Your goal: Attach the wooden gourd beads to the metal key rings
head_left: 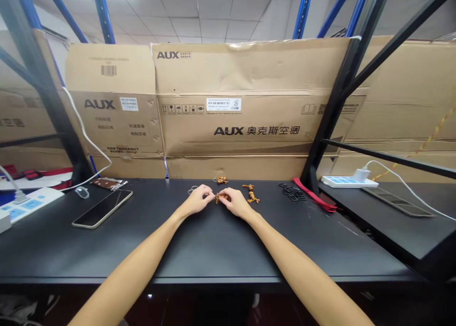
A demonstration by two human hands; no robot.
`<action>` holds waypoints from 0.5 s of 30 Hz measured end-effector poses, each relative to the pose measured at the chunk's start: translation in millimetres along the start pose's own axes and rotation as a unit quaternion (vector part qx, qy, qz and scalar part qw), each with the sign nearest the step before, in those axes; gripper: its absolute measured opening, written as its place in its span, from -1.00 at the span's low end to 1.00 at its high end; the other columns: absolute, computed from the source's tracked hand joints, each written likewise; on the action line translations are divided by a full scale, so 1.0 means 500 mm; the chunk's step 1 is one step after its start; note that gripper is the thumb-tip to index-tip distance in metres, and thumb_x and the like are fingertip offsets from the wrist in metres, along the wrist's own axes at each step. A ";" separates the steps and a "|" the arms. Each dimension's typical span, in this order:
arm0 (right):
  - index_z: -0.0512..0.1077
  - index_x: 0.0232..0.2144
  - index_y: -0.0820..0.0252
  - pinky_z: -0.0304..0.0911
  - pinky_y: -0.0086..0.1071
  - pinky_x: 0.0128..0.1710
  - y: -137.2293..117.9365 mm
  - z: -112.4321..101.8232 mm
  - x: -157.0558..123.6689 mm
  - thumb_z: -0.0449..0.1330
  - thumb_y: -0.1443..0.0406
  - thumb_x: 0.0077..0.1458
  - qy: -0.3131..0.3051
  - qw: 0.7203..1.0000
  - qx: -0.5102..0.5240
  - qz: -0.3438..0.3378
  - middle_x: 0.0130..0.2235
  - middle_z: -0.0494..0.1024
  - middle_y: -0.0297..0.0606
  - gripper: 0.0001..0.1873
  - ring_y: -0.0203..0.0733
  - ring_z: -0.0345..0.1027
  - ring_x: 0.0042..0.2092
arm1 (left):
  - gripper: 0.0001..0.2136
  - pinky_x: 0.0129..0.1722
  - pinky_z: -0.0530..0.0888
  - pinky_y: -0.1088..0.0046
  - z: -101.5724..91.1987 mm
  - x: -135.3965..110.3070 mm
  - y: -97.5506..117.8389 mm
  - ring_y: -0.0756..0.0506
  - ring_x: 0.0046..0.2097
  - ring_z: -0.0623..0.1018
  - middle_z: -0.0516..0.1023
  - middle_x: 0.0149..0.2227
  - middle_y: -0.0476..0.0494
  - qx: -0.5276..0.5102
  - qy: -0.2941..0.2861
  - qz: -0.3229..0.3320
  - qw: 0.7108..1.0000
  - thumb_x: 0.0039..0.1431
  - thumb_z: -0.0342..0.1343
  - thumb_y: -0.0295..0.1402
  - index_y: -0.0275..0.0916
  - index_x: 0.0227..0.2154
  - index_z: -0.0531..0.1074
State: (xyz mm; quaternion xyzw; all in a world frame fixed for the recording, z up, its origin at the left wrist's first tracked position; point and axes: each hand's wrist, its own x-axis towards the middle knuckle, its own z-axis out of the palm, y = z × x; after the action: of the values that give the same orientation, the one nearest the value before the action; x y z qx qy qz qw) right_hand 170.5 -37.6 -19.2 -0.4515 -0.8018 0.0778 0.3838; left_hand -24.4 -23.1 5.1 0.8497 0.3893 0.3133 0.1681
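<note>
Your left forearm (131, 264) and right forearm (295, 269) run up across the black tabletop (213, 254) and meet near its middle. There, your left hand (196, 200) and right hand (235, 202) are closed into pinches from either side on a small brown jointed charm (220, 197), held close above the tabletop. Your fingers hide most of it, and it is too small to tell its material. It looks like light, stiff wood or resin, likely to weigh almost nothing and to flop at its joints, so its central body seems the best place to take hold. Its long axis seems to lie roughly left to right, though you cannot tell which end points which way. A second charm (251, 193) lies just beyond your right hand, a third charm (221, 180) sits further ahead, and a small metal ring (193, 189) lies just beyond your left hand.
</note>
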 end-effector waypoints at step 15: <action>0.32 0.04 0.19 0.02 -0.17 0.10 -0.004 0.016 -0.010 -0.03 0.12 0.20 -0.099 0.978 -0.166 0.081 0.13 0.31 -0.07 -0.56 -0.05 0.13 0.15 | -0.69 0.09 0.25 0.21 0.034 -0.022 0.006 -0.21 0.08 0.35 0.40 0.04 -0.27 0.201 -0.057 0.034 0.977 0.23 -0.14 -0.29 -0.26 -0.06 0.36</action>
State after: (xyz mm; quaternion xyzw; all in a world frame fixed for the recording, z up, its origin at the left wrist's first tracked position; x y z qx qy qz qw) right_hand 165.3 -41.0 -26.6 -0.5628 -0.7980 0.0189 0.2147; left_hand -16.8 -33.9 -10.5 0.8952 0.4051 0.1854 0.0053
